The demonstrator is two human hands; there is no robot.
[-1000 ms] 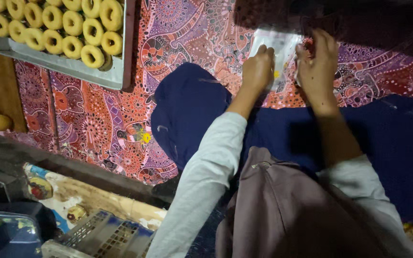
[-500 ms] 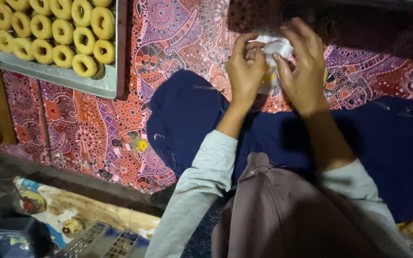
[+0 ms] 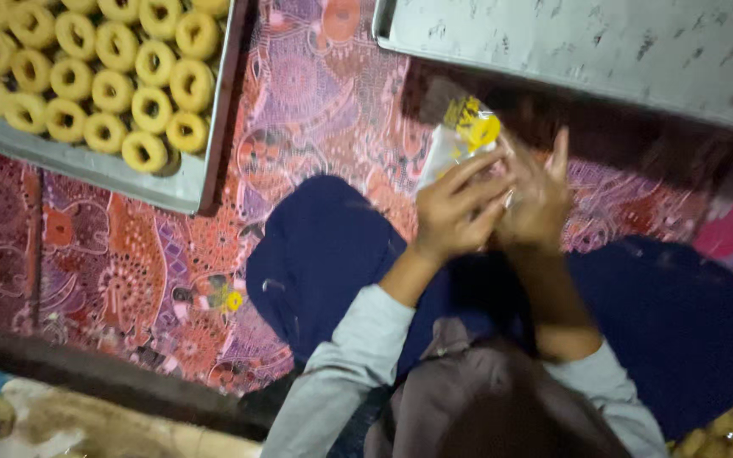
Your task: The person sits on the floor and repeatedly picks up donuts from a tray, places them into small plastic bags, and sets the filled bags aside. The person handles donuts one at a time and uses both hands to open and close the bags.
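Note:
I sit on the floor with my knees in dark blue cloth (image 3: 324,254). Both hands are together in front of me, holding a small clear plastic bag (image 3: 460,140) with a yellow print at its top. My left hand (image 3: 456,208) grips the bag from the left, fingers curled over it. Pressed against the bag from the right is my right hand (image 3: 540,199), fingers partly raised. The lower part of the bag is hidden by my hands.
A metal tray (image 3: 184,182) with several yellow ring-shaped pastries (image 3: 112,76) lies at the upper left on a red patterned mat (image 3: 129,263). A second grey metal tray (image 3: 587,51) lies at the top right. More yellow pastries (image 3: 723,428) show at the bottom right.
My hands have drawn closer to me with the bag, which now sticks up above my fingers. The view has shifted, bringing the grey tray at the top right into sight.

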